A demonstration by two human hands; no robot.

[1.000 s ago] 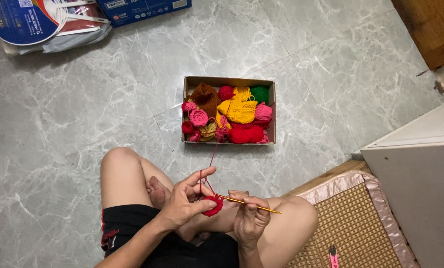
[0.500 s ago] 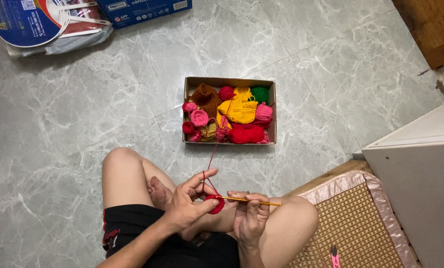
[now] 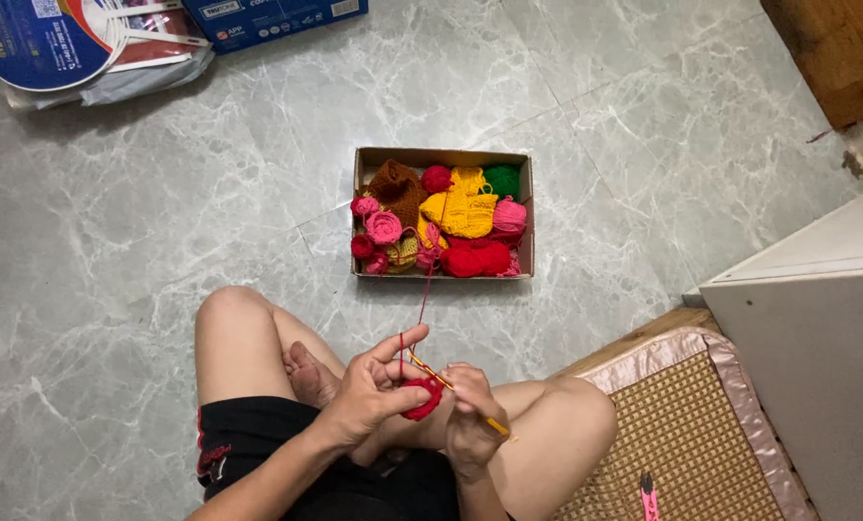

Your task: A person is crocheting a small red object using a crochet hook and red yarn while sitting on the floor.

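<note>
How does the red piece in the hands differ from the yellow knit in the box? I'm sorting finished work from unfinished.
The red piece is small and roundish; the yellow knit is clearly larger and flatter. The red piece is pinched in the left hand, with a hook in the right hand and a red strand running toward the box; the yellow knit lies loose among other yarn. Both look like yarn work.

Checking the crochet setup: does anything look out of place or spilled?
Nothing stands out. The yarn sits inside its cardboard box, one red strand running to the hands; only small pink scissors lie loose on the woven mat.
</note>
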